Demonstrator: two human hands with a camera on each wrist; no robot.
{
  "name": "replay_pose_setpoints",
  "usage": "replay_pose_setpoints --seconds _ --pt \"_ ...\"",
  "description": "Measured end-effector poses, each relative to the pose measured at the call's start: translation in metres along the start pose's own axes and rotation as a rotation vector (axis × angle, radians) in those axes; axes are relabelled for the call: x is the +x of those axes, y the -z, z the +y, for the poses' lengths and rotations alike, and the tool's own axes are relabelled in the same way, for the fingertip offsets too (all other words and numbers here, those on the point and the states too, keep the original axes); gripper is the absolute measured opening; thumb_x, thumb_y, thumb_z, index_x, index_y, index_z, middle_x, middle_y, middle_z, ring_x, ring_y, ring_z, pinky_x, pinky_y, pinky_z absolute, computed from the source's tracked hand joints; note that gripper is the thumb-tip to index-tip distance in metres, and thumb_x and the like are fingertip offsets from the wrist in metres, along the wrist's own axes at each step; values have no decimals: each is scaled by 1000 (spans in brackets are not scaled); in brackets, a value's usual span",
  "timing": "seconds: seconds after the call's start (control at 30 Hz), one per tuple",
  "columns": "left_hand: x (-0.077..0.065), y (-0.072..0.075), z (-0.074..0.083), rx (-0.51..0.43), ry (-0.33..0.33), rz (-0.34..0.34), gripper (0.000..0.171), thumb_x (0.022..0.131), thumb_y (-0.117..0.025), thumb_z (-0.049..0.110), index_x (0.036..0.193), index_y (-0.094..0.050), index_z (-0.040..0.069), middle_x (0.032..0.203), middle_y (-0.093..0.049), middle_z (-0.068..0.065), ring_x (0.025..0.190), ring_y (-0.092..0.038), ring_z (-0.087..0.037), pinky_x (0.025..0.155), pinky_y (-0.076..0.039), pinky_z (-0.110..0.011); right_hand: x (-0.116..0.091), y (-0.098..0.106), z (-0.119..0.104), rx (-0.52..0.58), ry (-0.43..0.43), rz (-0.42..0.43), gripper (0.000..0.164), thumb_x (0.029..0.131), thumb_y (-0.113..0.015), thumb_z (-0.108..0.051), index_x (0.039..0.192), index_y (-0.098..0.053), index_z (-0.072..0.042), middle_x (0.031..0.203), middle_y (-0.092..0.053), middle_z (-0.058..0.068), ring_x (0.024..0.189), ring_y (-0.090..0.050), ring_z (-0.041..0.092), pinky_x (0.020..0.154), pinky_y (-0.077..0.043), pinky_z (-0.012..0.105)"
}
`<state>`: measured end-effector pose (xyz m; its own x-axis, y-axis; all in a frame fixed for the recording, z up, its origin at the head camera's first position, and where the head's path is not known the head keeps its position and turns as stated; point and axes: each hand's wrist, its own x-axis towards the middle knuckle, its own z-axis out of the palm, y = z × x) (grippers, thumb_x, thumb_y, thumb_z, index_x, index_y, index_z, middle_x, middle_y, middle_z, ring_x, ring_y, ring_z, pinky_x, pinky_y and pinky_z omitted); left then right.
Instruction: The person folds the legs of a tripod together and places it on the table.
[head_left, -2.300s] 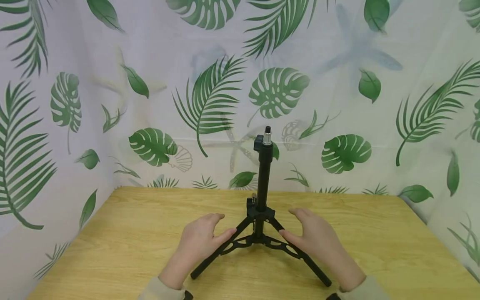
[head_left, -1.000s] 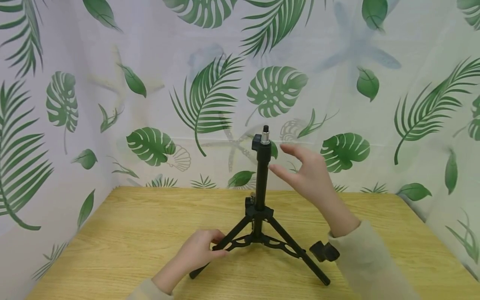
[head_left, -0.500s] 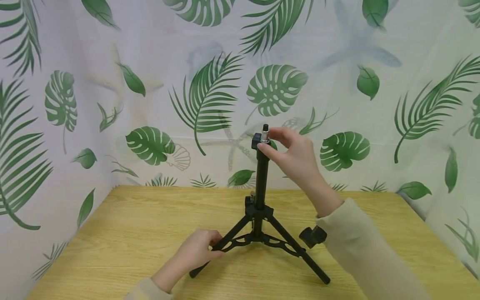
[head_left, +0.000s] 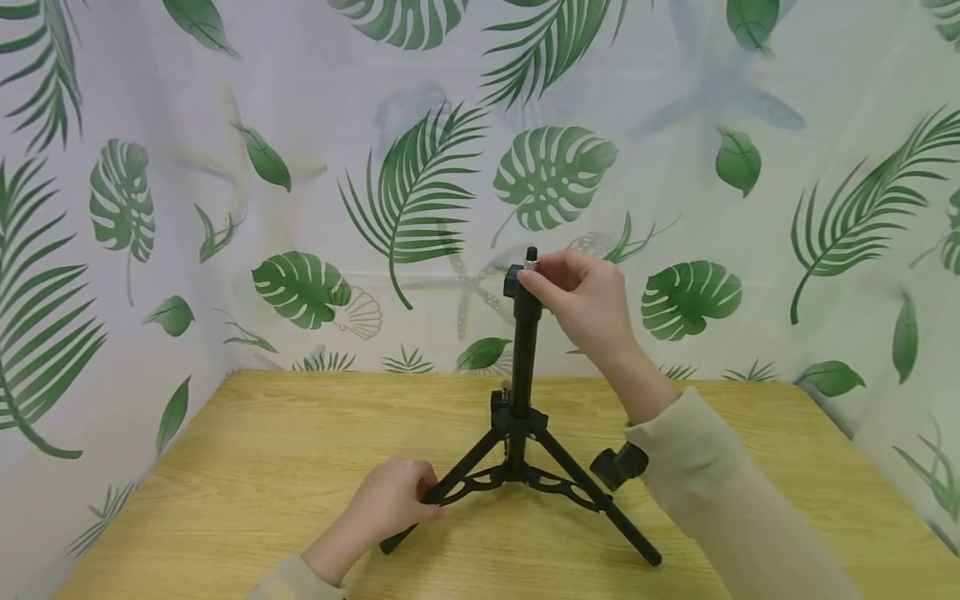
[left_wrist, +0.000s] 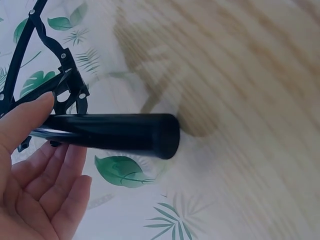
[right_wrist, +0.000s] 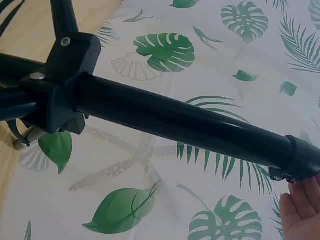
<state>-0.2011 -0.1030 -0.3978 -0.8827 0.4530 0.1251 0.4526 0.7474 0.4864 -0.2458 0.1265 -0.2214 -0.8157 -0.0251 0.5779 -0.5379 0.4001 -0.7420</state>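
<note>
A black tripod light stand (head_left: 524,358) stands upright on the table with its legs spread. My left hand (head_left: 390,504) holds its left leg low down; in the left wrist view the thumb lies over the leg (left_wrist: 115,132) and the fingers under it. At the top of the column, my right hand (head_left: 592,304) pinches the silver stud with the black tip (head_left: 532,254) between thumb and fingers. Beside that stud sits a black knob (head_left: 512,281). The right wrist view catches only some right fingers (right_wrist: 302,207), at the collar near the column's upper end.
The wooden table (head_left: 300,425) meets a leaf-printed cloth backdrop (head_left: 450,183) behind the stand, with more cloth at both sides. A second knob (head_left: 498,402) sits at the leg hub. A black wrist device (head_left: 618,465) hangs at the right sleeve.
My right hand has risen from beside the right leg to the top of the column and closed on the stud. My left hand has moved lower and taken hold of the left leg.
</note>
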Motion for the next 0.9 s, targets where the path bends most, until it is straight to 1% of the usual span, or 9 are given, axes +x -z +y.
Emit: replay_pose_setpoints --seconds 0.27,0.47,0.63,0.9 --pt "-1 0 3 -3 -20 30 17 65 -77 15 69 -63 8 56 -52 9 49 -44 -2 47 -38 -21 -4 0 2 -22 8 1 24 79 -67 -22 93 -65 -3 83 -64 7 70 -58 14 63 -44 28" --pt "0 1 5 7 -17 36 17 64 -78 17 69 -64 8 58 -54 8 51 -47 -2 48 -39 -20 -8 1 3 -22 3 -5 23 80 -67 -22 92 -65 -4 82 -64 6 69 -58 14 63 -44 29" --pt "0 0 8 17 -22 51 18 64 -79 17 70 -65 8 58 -55 7 51 -47 -2 48 -39 -20 -12 1 6 -16 14 -3 23 80 -67 -23 91 -65 -3 81 -64 6 68 -58 15 63 -45 29" --pt "2 0 14 6 2 56 17 64 -78 16 71 -65 8 58 -55 8 52 -47 -3 48 -39 -21 -17 0 7 -16 19 2 21 79 -67 -22 90 -65 -4 81 -63 5 69 -58 14 64 -46 27"
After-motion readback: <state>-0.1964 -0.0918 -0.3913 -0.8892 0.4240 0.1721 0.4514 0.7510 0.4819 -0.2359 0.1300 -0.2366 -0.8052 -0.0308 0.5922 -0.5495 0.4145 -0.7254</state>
